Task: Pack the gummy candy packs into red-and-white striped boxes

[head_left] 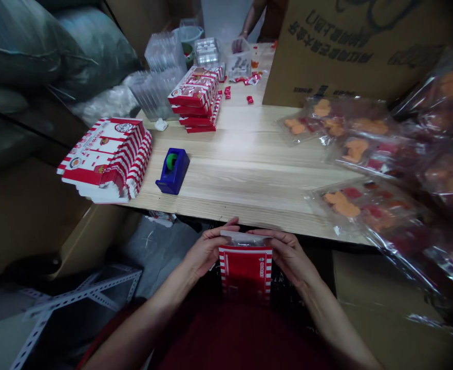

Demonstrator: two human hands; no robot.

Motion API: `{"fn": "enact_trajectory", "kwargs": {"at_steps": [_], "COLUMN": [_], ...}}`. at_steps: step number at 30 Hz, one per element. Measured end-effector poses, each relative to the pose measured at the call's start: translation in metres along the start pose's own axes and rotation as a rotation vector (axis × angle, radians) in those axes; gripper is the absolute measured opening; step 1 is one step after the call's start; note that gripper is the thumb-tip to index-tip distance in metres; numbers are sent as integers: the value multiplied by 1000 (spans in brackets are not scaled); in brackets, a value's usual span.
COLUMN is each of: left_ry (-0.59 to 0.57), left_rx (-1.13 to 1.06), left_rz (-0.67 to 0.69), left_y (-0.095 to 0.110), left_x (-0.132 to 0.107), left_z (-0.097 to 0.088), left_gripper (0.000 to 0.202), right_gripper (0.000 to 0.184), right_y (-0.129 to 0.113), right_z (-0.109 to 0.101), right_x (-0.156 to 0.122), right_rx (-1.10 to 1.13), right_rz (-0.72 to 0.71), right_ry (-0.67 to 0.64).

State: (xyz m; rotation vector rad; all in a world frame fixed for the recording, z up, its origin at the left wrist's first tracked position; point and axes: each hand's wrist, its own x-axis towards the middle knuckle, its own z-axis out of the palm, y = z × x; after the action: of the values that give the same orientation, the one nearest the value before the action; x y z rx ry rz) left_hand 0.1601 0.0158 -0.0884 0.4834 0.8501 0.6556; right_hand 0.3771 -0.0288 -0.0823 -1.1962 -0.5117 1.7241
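Note:
A red box with red-and-white striped sides [245, 272] is held upright in front of my body, just off the table's front edge. My left hand [211, 249] grips its upper left corner, and my right hand [288, 252] grips the upper right corner. Along the top, a pale flap and some clear plastic show between the hands. What is inside the box cannot be made out. On the table ahead stand a blue tape dispenser [173, 172] with a green roll and, left of it, a stack of flat red-and-white printed cartons [107, 154].
Filled red boxes [197, 97] are piled at the back, near clear plastic trays [155, 92] and small red packets [250, 99]. A large cardboard carton [350, 56] stands at the back right. Clear bags with orange pieces [342, 204] cover the right side. Another person's arm [254, 18] shows behind.

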Motion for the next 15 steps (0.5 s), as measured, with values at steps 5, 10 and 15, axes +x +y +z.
{"fn": "enact_trajectory", "kwargs": {"at_steps": [5,10,15], "left_ry": [-87,-258,-114], "left_rx": [-2,342,538], "left_rz": [246,385,454], "left_y": [-20,-12,-5], "left_x": [0,-8,-1], "left_z": [-7,-21,-31], "left_gripper": [23,26,21], "right_gripper": [17,25,30], "right_y": [2,8,2], "right_z": [-13,-29,-31], "right_x": [2,-2,-2], "right_rx": [-63,-147,-261], "right_rz": [-75,-130,-143], "right_ry": [-142,-258,-370]}}
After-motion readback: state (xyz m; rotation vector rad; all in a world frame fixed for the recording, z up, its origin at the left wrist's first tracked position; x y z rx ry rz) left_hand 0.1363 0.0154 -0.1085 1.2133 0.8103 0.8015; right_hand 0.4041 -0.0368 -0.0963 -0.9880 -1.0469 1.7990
